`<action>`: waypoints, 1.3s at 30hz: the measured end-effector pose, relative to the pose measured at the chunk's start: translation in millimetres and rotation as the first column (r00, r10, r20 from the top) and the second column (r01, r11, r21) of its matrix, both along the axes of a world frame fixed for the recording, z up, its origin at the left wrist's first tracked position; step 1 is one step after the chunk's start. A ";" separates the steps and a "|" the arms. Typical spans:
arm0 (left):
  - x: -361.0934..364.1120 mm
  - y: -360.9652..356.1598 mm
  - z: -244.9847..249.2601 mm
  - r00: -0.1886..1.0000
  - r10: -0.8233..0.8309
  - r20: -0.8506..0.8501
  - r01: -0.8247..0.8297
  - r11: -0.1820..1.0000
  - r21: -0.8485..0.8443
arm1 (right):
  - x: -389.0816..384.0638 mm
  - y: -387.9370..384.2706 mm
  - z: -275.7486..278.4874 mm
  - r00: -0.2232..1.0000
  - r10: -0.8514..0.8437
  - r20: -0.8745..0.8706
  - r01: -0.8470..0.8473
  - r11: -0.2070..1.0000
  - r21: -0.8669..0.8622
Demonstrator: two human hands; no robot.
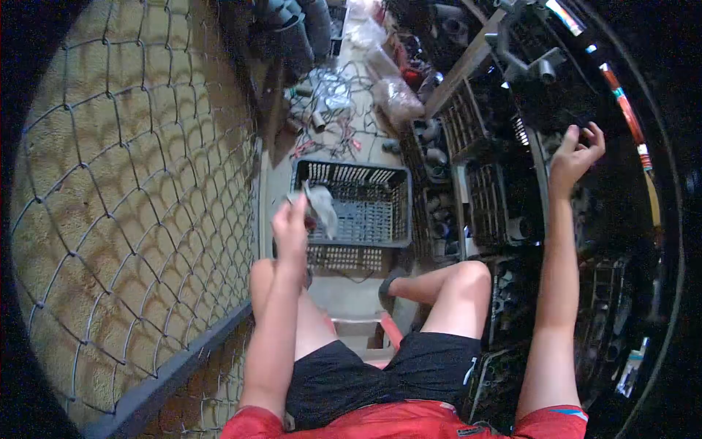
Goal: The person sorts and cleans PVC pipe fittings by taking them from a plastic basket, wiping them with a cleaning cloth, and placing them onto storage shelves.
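My left hand (290,228) is closed, slightly blurred, with a limp pale grey piece (322,210) at its fingertips that looks like thin plastic or cloth. Both overlap the left side of a dark plastic crate (365,243), which stands on the floor in front of my knees and shows its slatted bottom. Out to the right, my right hand (578,159) is raised beside the dark shelving, fingers curved and apart, with nothing visible between them. Grey pipe fittings (537,66) sit on the shelf just above that hand.
Wire mesh (110,190) in front of a rough wall runs along my left. Crates of fittings (482,183) are stacked to the right. Beyond the front crate, plastic bags (398,99) and loose pieces (319,121) lie on the floor. A red-and-white stool (391,329) shows between my legs.
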State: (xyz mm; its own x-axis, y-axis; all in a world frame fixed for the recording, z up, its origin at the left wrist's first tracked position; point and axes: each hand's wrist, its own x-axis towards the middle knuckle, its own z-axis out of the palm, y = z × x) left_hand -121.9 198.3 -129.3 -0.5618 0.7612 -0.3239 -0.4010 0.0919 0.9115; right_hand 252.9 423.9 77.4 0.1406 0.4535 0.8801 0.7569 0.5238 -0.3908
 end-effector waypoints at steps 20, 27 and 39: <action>-52.2 98.9 -99.4 0.970 0.232 0.067 -0.222 0.966 -0.134 | -316.1 -113.0 -620.0 0.806 0.575 -0.142 -0.048 -0.176 -0.983; -37.0 96.5 -106.5 1.000 -0.002 -0.011 -0.001 0.970 -0.244 | -356.0 -118.6 -673.5 0.808 0.578 -0.115 0.040 -0.249 -0.968; -2.1 81.5 -81.1 0.426 -0.633 -0.646 0.501 0.760 -0.414 | -198.2 -125.1 -389.4 0.418 -0.128 -0.899 -0.889 -0.262 -0.376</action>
